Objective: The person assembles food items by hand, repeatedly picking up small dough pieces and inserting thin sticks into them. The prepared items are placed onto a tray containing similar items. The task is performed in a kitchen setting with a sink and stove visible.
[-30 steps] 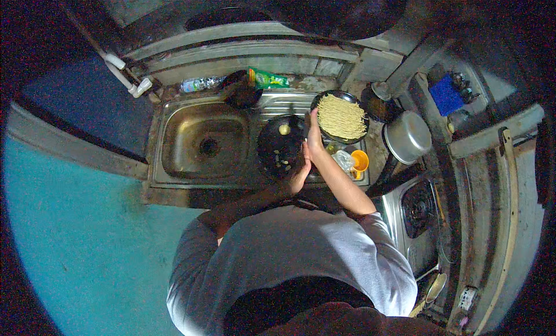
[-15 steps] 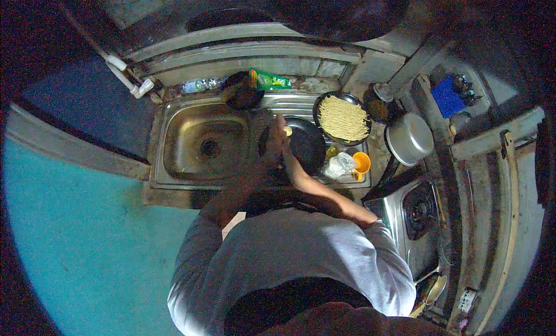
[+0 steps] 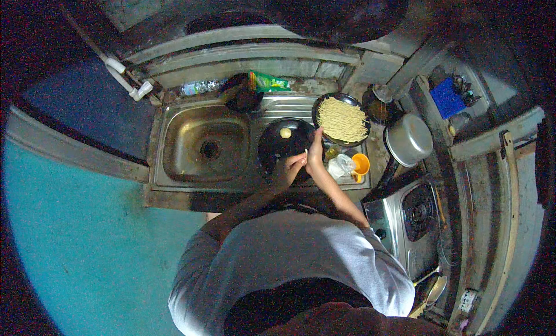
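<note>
Over a round black tray (image 3: 272, 140) on the sink's drainboard, my two hands meet near its right edge. A small pale dough ball (image 3: 285, 133) lies on the tray. My left hand (image 3: 289, 169) has its fingers pinched together against my right palm; a tiny pale bit shows at the fingertips, too small to name. My right hand (image 3: 314, 155) is held edge-up with its fingers stretched out. Beyond it, a black plate is heaped with thin pale-yellow dough strips (image 3: 343, 120).
Right of the tray stand an orange cup (image 3: 361, 163) and a white plastic bag (image 3: 340, 166). The steel sink basin (image 3: 174, 145) is on the left. A metal pot (image 3: 409, 139) and a gas stove (image 3: 399, 220) line the right. A bottle (image 3: 200, 87) and a green packet (image 3: 271, 81) lie behind.
My hands, pressed together over the tray's middle before, have come nearer to me and to the right. The dough ball now lies in plain view on the tray.
</note>
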Action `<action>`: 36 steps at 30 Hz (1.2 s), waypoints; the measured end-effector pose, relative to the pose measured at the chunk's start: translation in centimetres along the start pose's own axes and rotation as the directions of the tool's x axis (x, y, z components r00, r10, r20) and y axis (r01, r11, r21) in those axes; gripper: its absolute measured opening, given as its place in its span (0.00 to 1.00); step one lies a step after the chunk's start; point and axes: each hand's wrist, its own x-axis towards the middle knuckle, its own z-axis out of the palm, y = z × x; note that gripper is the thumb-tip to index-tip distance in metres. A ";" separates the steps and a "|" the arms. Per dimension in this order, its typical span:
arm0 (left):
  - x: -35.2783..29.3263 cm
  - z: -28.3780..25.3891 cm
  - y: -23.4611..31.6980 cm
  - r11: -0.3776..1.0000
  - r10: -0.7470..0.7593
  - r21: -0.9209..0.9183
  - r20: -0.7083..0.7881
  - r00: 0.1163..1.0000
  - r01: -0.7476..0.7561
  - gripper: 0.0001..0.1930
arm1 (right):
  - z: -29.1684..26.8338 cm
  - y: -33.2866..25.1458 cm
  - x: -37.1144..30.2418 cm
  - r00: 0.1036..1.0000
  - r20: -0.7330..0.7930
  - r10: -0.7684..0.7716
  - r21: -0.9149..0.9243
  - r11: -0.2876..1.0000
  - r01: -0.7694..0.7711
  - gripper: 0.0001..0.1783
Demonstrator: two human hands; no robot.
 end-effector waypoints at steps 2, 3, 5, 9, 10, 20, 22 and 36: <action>-0.1 -1.0 1.6 0.990 0.037 0.137 0.030 0.999 -0.041 0.16 | 1.1 -1.2 -2.5 0.991 0.055 0.125 0.004 0.992 -0.126 0.43; 0.0 -1.2 2.4 0.977 0.062 0.203 0.049 0.997 -0.070 0.14 | 1.5 -1.7 -3.4 0.976 0.077 0.203 0.014 0.979 -0.205 0.41; 0.4 -1.1 0.9 0.990 0.042 0.137 -0.015 0.999 -0.040 0.14 | -0.7 -0.5 -1.9 0.919 0.146 0.365 -0.044 0.931 -0.362 0.38; 0.3 -2.3 1.7 0.991 -0.118 -0.074 -0.140 0.983 0.109 0.13 | -2.2 -0.7 -2.6 0.806 0.451 0.383 -0.144 0.923 -0.357 0.25; 0.2 -2.6 1.1 0.971 -0.144 -0.209 -0.141 0.979 0.113 0.13 | -1.9 -1.3 -3.4 0.807 0.450 0.383 -0.185 0.924 -0.336 0.22; -0.1 -4.2 2.6 0.905 -0.410 -0.116 0.030 0.912 0.410 0.15 | -2.7 -1.9 -4.2 0.884 0.337 0.324 -0.110 0.946 -0.304 0.06; -0.3 -4.0 2.6 0.914 -0.371 -0.154 0.054 0.927 0.375 0.15 | -2.9 -2.0 -4.0 0.882 0.331 0.337 -0.061 0.940 -0.336 0.07; 0.2 -4.1 -0.9 0.958 -0.213 -0.154 0.184 0.960 0.242 0.13 | -3.2 -2.3 -3.6 0.927 0.164 0.337 -0.028 0.941 -0.337 0.10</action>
